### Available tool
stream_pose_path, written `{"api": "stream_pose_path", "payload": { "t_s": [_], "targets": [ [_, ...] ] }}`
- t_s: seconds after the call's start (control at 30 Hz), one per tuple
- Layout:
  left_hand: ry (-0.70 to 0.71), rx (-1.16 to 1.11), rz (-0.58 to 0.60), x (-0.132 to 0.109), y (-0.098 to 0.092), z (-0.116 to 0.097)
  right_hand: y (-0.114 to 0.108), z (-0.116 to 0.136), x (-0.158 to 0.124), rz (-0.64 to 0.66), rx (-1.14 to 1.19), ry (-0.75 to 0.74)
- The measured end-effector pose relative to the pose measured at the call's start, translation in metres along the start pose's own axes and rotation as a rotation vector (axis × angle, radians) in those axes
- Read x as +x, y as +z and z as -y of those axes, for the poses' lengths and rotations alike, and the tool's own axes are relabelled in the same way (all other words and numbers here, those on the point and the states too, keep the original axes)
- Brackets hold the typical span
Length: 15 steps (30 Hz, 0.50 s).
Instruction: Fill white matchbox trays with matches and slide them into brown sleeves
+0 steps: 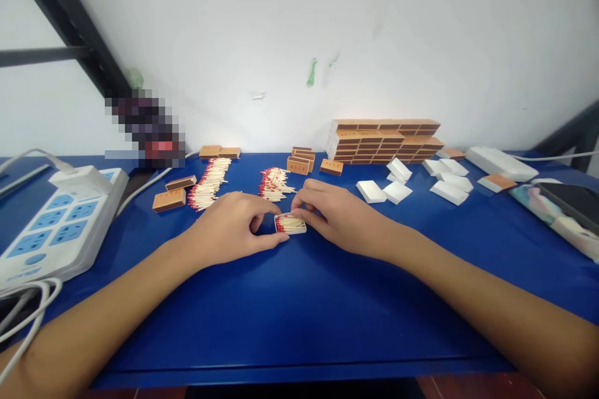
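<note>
White tray (299, 231), matches (287, 223), orange matchboxes (169, 200), lettering (298, 165) illegible

Nothing legible from where I stand: reddish print on upright matchboxes (298, 165) and long matchbox stack (369, 148) too small; marks on white power strip (88, 227) blurred.

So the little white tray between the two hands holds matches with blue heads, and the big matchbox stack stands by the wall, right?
Not quite: the match heads in the little white tray are red, not blue, as the head view shows. The rest is right.
</note>
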<state>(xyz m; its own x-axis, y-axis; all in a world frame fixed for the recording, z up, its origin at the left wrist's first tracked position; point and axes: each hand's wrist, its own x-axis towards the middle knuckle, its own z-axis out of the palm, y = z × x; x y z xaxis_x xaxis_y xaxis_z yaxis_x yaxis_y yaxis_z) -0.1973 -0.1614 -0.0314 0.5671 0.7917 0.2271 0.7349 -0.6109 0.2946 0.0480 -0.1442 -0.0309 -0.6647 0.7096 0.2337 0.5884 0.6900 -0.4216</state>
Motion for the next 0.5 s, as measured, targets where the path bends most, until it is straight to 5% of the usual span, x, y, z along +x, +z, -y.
{"api": "stream_pose_path", "payload": {
  "t_s": [0.3,0.5],
  "targets": [
    [-0.029,0.005,-0.023,0.0,-0.002,-0.005,-0.007,-0.002,-0.005,0.067,0.054,0.0],
    [-0.03,0.018,0.008,0.0,-0.002,-0.004,0.0,-0.006,-0.003,0.0,0.087,0.001]
  ]
}}
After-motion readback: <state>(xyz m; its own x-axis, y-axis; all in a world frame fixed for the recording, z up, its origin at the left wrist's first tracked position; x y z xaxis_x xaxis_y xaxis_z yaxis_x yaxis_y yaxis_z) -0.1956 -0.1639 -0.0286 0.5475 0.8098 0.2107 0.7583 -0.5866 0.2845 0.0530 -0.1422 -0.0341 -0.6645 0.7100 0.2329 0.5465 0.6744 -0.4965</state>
